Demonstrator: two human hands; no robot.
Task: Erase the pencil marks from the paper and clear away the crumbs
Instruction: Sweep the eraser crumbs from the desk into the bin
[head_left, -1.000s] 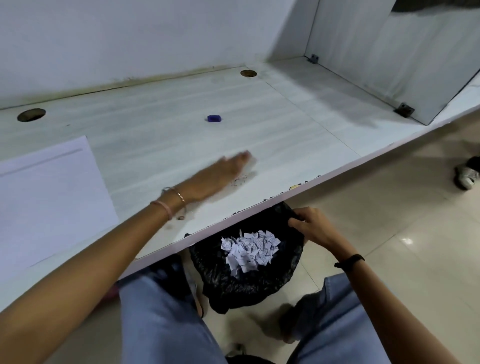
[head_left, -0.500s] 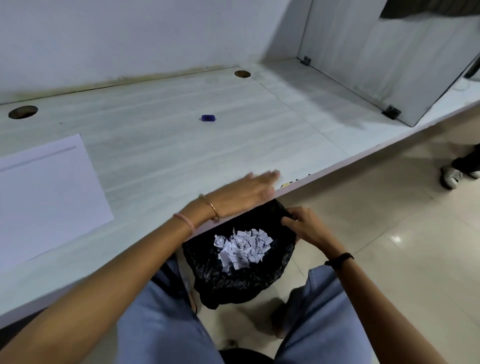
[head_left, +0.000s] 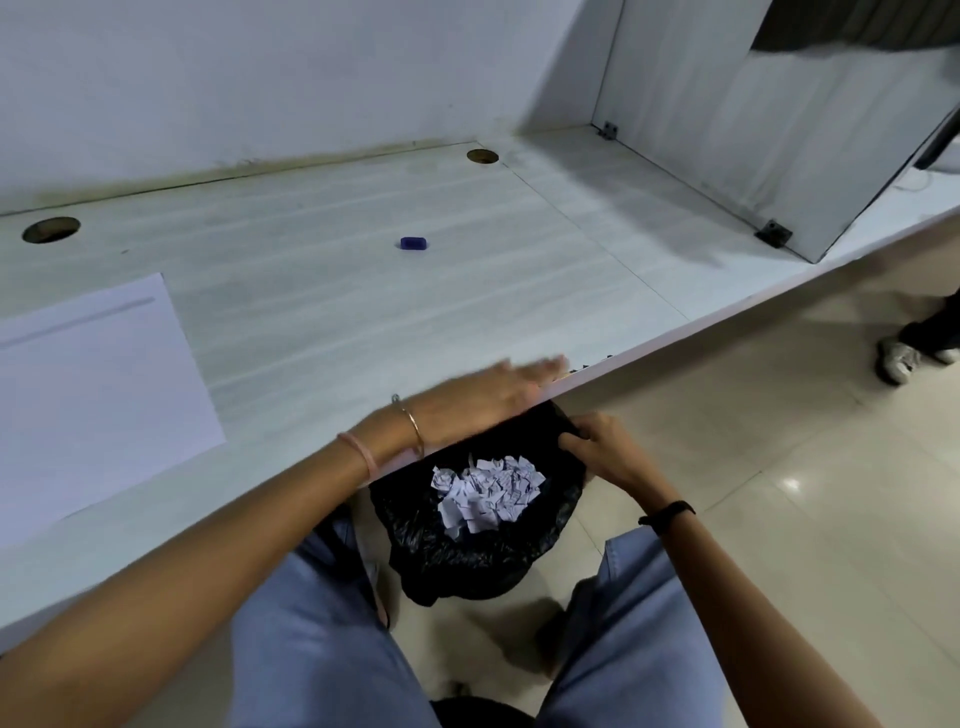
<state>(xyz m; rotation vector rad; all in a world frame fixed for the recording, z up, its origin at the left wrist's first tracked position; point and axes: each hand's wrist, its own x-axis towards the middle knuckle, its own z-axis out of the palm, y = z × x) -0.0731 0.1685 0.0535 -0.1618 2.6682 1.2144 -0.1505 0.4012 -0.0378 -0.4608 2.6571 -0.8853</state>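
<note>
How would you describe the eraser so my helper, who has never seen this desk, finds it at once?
Start at the long white desk. Right of the paper sheet, out in the middle, lies the eraser. It is a small dark-blue block, the only coloured thing on the desktop.

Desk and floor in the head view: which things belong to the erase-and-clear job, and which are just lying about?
In the job:
white paper sheet
small blue eraser
black bag-lined bin
dark crumbs at desk edge
left hand, flat, sweeping
right hand, gripping the bin rim

Lying about:
round cable holes
white shoe on floor
</note>
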